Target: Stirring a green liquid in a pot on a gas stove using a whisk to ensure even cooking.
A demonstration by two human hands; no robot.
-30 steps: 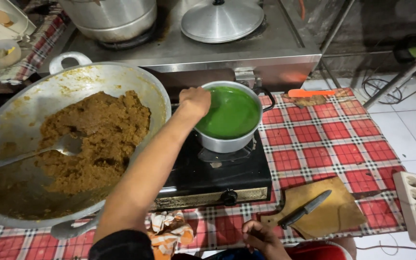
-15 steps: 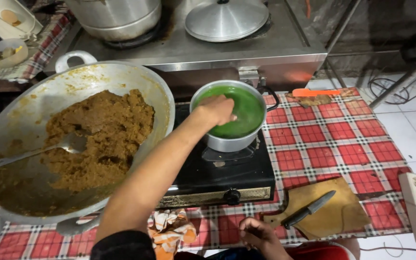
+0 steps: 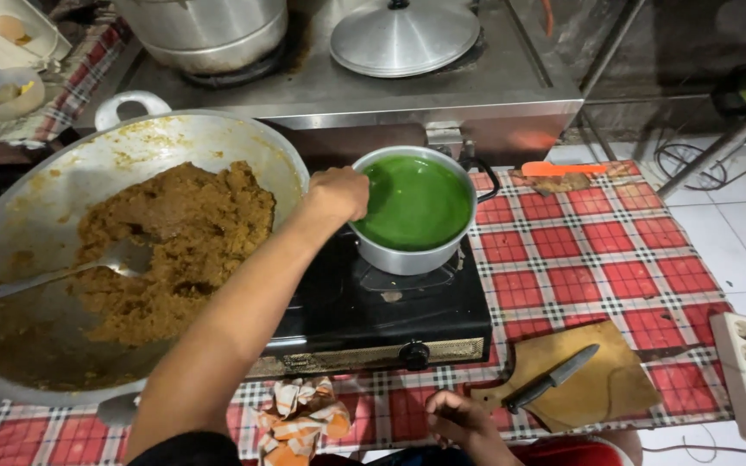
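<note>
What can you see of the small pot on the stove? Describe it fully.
The small pot looks like plain silver metal, round, with a dark loop handle at its far right. It stands upright on the black stove and holds smooth green liquid nearly to the brim. The left hand rests at its left rim.

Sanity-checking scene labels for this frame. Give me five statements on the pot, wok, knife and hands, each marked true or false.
1. The left hand grips the rim of the pot. True.
2. The pot holds a brown crumbly mix. False: it holds green liquid; the brown mix is in the wok.
3. The knife lies on the cutting board. True.
4. The right hand holds the knife. False: it rests near the board handle, apart from the knife.
5. A spoon lies in the wok. True.
</note>
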